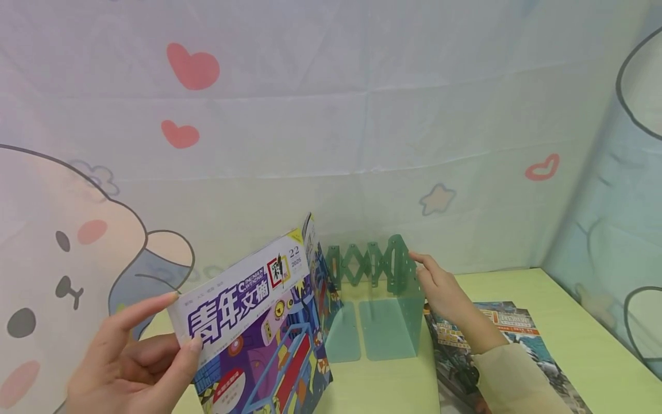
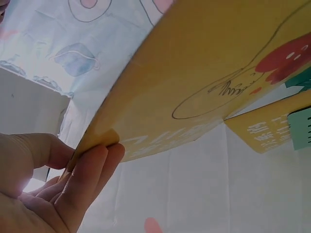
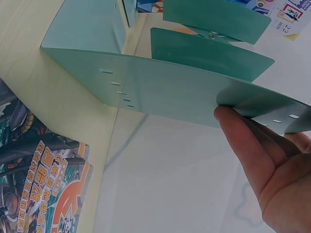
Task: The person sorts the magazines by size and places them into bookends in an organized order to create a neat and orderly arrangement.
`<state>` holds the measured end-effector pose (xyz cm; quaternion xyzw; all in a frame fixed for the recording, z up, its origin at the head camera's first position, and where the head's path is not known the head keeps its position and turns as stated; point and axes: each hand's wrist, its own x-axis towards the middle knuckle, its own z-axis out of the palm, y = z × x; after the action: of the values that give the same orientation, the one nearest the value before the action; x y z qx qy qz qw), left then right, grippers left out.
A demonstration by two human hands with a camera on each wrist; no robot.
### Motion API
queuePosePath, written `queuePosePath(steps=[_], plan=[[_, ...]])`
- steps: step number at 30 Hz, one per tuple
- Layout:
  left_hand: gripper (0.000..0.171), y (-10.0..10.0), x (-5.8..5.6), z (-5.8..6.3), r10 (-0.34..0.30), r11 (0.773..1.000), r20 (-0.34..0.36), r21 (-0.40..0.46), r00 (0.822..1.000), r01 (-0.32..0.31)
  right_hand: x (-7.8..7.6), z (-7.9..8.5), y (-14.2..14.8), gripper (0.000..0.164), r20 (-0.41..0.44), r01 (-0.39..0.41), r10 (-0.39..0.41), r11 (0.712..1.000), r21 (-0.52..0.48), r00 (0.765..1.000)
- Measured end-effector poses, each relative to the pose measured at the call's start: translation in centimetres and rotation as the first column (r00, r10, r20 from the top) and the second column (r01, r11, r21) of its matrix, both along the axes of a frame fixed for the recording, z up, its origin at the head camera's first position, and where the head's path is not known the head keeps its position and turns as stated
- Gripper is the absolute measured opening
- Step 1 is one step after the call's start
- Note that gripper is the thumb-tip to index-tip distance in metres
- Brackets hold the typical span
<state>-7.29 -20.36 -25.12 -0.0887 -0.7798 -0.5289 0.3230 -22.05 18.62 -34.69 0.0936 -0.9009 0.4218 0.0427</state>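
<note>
My left hand (image 1: 134, 356) pinches the upper left corner of a purple magazine (image 1: 248, 339) between thumb and fingers. Its yellow back (image 2: 160, 87) fills much of the left wrist view. Beyond its right edge stands a similar printed cover (image 1: 323, 276), seen at a slant; I cannot tell whether it is a separate magazine. Behind is a green expandable book rack (image 1: 390, 328) with a folding lattice. My right hand (image 1: 439, 287) touches the outer face of its right end plate (image 3: 170, 82), fingers extended along it near the top.
Several magazines (image 1: 538, 345) lie flat on the pale yellow table (image 1: 564, 305), right of the rack and partly under my right forearm. A cloth backdrop (image 1: 331, 144) with printed hearts and a cartoon animal hangs close behind the table.
</note>
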Motion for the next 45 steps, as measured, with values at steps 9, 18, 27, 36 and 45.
queuePosePath(steps=[9, 18, 27, 36, 45], plan=[[0.064, 1.9, -0.2, 0.6, 0.049, 0.999, -0.036, 0.013, 0.998, -0.049, -0.3, 0.0, 0.0, 0.054, -0.012, 0.018, -0.017, 0.999, 0.031, 1.000], [0.062, 2.5, -1.1, -0.2, 0.040, 0.999, -0.076, -0.008, 0.996, -0.041, -0.3, -0.1, 0.0, 0.053, -0.014, 0.003, -0.003, 1.000, 0.023, 1.000], [0.057, 3.2, -1.3, -0.2, 0.043, 0.998, -0.014, 0.045, 0.999, -0.043, -0.4, -0.3, 0.1, 0.054, -0.014, 0.008, -0.008, 1.000, 0.021, 1.000], [0.056, 3.9, -1.7, -0.4, 0.067, 0.998, -0.013, 0.007, 0.998, -0.067, -0.4, -0.4, 0.0, 0.054, 0.001, 0.012, -0.012, 1.000, 0.018, 1.000], [0.056, 4.7, -2.3, -1.1, 0.064, 0.996, -0.074, -0.058, 0.995, -0.069, -0.5, -0.4, 0.1, 0.053, -0.008, 0.014, -0.014, 1.000, 0.025, 1.000]])
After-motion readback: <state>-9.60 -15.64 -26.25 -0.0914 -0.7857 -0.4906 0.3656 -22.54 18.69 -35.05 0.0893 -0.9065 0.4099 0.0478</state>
